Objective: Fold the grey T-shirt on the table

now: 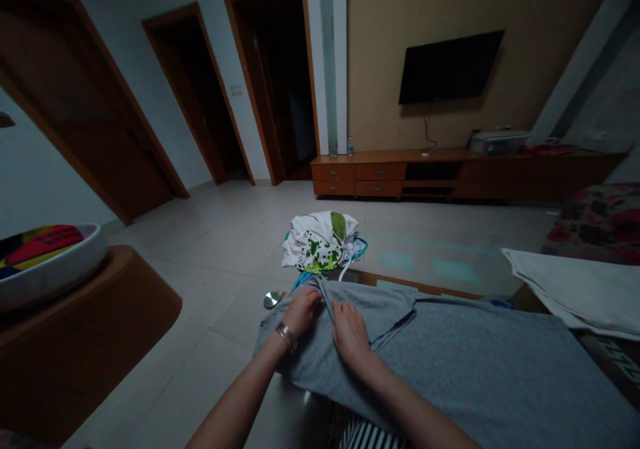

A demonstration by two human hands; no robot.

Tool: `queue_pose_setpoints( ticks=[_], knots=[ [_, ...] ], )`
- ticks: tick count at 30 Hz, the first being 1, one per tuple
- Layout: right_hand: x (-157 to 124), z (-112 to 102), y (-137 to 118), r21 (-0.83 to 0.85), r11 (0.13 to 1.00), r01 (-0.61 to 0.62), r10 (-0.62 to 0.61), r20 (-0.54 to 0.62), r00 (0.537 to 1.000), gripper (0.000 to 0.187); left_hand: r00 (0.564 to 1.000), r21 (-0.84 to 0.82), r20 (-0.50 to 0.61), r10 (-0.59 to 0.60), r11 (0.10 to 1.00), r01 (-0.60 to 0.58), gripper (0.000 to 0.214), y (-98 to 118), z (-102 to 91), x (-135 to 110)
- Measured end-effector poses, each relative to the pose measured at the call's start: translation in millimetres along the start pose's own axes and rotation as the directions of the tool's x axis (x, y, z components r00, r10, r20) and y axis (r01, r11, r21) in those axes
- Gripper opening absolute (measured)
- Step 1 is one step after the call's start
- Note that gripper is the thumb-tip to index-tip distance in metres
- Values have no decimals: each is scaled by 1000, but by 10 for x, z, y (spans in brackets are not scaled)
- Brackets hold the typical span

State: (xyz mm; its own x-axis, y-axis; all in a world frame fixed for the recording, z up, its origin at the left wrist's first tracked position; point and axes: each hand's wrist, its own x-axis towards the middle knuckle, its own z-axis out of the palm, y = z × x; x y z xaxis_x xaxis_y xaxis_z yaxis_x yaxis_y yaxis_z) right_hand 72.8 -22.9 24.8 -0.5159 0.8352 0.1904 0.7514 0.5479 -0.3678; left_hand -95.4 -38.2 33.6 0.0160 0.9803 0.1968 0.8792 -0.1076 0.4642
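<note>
A grey shirt (465,349) lies spread over a low table in front of me, its left end hanging past the table's edge. Near that end, my left hand (303,310) is closed on the cloth with its fingers curled. Just to the right, my right hand (350,329) grips a raised fold of the same shirt between thumb and fingers. The fold runs up between both hands. Beyond them sits a heap of white and green patterned clothes (320,242) with light-blue strings.
Folded white cloth (575,289) lies at the right. A round metal disc (271,299) shows beside the table's left end. To the left, a white bowl (95,256) rests on a brown stand (140,289). A long TV cabinet (335,169) lines the far wall.
</note>
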Motion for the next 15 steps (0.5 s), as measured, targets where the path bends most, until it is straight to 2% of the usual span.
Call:
queue_pose_setpoints(
  ticks=[4, 8, 11, 14, 15],
  knots=[
    [147, -28, 112, 92, 995, -45, 44, 7, 999, 47, 989, -210, -1, -147, 967, 143, 29, -56, 197, 223],
    [123, -143, 110, 179, 984, 13, 1, -77, 997, 36, 952, -285, 11, -307, 911, 297, 26, -147, 252, 387],
    [81, -108, -34, 139, 989, 54, -38, -117, 992, 28, 909, -363, 110, -402, 835, 413, 23, -192, 247, 468],
    [151, 27, -193, 33, 999, -8, 12, -123, 992, 48, 892, -426, 197, -408, 784, 452, 17, -192, 188, 499],
    [200, 70, -227, 0, 999, -48, 48, -112, 993, 47, 895, -434, 204, -397, 782, 447, 19, -184, 156, 496]
  ],
)
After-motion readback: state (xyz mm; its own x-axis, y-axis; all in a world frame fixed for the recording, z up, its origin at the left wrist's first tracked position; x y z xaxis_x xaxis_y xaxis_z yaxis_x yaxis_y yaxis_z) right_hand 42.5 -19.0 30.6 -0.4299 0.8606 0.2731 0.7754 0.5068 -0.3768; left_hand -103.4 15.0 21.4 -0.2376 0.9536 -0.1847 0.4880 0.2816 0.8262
